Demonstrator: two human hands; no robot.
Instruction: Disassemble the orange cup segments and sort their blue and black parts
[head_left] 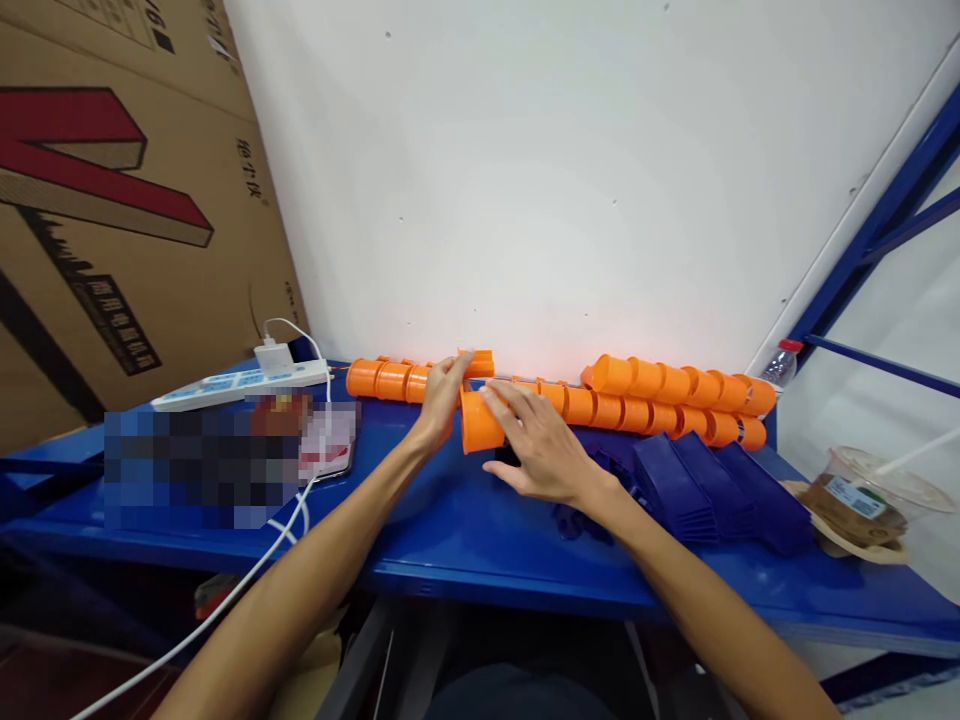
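Note:
My left hand (441,402) is closed at the near side of the wall, its fingertips on an orange plastic piece (481,362). My right hand (541,448) reaches in from the right with its fingers stretched over the top of an orange plastic cup (481,424). Its thumb stands apart, below the cup. The cup lies on its side with the wide rim to the left; its right end is hidden by my right hand. Behind both hands, a row of nested orange cups (619,411) runs along the wall, partly covered by my hands.
On the blue table (465,545), dark blue plastic pieces (697,490) lie in stacks at right, near a drink cup (855,500) with a straw. A bottle (782,365) stands behind. At left are a white power strip (240,384), a cable and a cardboard box (142,200).

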